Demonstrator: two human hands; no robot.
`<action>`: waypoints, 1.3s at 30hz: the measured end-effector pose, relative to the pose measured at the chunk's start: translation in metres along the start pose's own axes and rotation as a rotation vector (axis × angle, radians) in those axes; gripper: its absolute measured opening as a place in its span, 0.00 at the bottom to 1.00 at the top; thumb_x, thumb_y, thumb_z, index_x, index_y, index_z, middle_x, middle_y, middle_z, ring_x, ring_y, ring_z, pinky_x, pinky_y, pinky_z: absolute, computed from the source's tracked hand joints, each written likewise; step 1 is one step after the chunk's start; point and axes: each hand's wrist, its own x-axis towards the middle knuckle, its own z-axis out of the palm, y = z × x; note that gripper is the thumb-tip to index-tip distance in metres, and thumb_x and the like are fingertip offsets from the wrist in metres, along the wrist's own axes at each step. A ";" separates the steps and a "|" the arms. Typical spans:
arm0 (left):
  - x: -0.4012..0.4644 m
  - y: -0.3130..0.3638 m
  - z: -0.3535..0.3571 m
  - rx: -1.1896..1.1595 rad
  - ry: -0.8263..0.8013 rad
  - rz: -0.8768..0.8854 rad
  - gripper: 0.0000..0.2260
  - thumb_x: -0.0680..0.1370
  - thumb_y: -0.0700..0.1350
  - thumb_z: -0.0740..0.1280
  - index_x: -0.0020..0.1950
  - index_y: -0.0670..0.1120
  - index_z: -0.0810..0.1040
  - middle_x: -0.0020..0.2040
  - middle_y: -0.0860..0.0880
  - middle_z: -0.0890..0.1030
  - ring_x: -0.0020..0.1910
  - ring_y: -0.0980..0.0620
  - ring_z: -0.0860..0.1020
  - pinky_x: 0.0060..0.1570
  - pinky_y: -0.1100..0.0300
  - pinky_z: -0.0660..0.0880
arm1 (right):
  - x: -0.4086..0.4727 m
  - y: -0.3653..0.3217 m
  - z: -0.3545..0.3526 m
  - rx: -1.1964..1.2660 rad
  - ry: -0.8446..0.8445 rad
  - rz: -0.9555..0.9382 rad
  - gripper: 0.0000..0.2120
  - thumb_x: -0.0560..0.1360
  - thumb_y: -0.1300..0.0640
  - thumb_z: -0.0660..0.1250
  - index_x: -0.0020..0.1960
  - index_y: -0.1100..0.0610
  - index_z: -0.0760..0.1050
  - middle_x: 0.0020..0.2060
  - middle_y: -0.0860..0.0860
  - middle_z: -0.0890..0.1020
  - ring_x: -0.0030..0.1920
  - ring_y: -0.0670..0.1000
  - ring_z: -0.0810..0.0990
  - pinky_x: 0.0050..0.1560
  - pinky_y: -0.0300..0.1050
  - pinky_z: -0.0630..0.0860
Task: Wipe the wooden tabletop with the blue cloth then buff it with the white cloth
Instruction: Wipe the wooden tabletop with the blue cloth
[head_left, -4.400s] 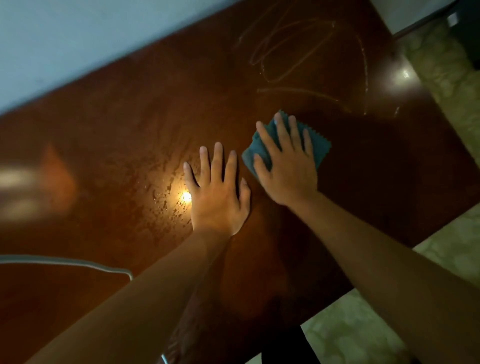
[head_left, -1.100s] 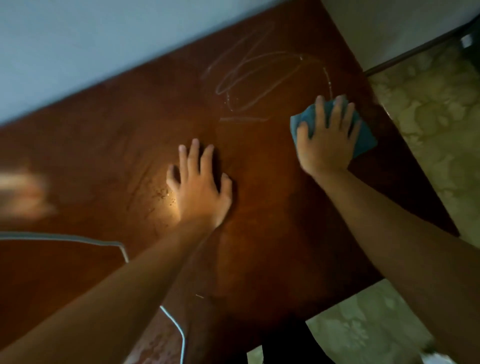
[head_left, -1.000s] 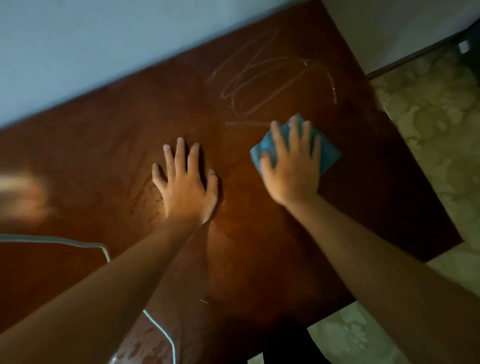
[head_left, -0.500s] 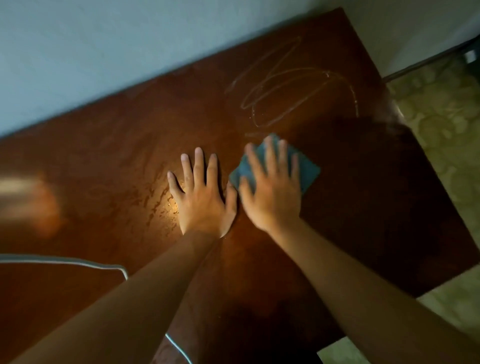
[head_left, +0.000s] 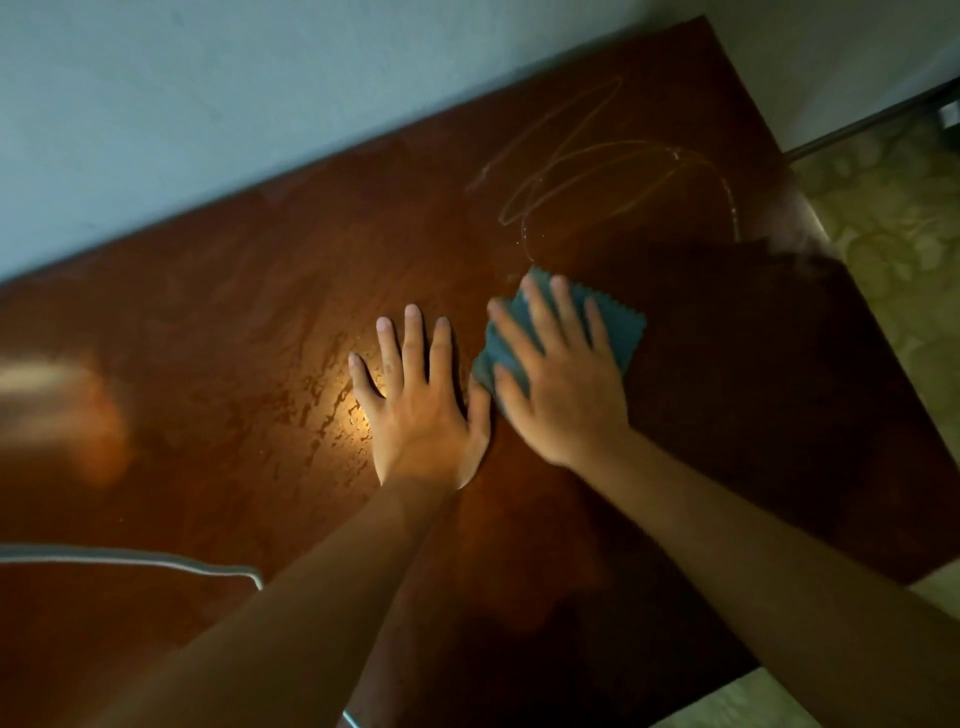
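- The right hand (head_left: 563, 387) lies flat with fingers spread on the blue cloth (head_left: 621, 332), pressing it to the wooden tabletop (head_left: 234, 322) near the middle, toward the right edge.
- The left hand (head_left: 421, 410) rests palm-down, fingers straight and spread, just beside the cloth and holding nothing.
- The cloth looks thin, soft and light (zigzag-cut edge); it would likely bunch if pushed from one corner, so broad palm pressure suits it.
- Wet loops (head_left: 597, 171) remain toward the far right corner, droplets (head_left: 332, 410) left of the left hand.
- Open surface lies ahead; the right edge drops to the floor (head_left: 893, 218). A cable (head_left: 130, 558) crosses the near left.
- No white cloth is in view.
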 end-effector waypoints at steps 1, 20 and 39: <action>0.000 0.000 0.000 -0.002 0.023 0.007 0.29 0.83 0.59 0.50 0.81 0.47 0.57 0.83 0.44 0.52 0.82 0.42 0.44 0.76 0.36 0.40 | -0.018 -0.002 0.003 -0.001 -0.010 -0.055 0.28 0.83 0.42 0.49 0.82 0.46 0.56 0.82 0.56 0.58 0.83 0.60 0.51 0.81 0.63 0.49; 0.001 0.001 0.006 0.040 0.099 0.018 0.26 0.84 0.57 0.51 0.80 0.47 0.62 0.82 0.43 0.58 0.81 0.40 0.50 0.76 0.34 0.47 | 0.032 0.008 -0.009 0.003 0.034 -0.115 0.28 0.83 0.41 0.52 0.81 0.50 0.62 0.80 0.59 0.62 0.81 0.62 0.57 0.80 0.64 0.54; 0.028 0.036 -0.010 -0.080 0.076 -0.245 0.25 0.81 0.57 0.55 0.76 0.48 0.68 0.78 0.43 0.65 0.80 0.42 0.56 0.76 0.40 0.49 | 0.154 0.044 -0.027 -0.072 0.036 -0.299 0.31 0.82 0.39 0.50 0.82 0.49 0.59 0.82 0.57 0.59 0.82 0.61 0.54 0.81 0.61 0.50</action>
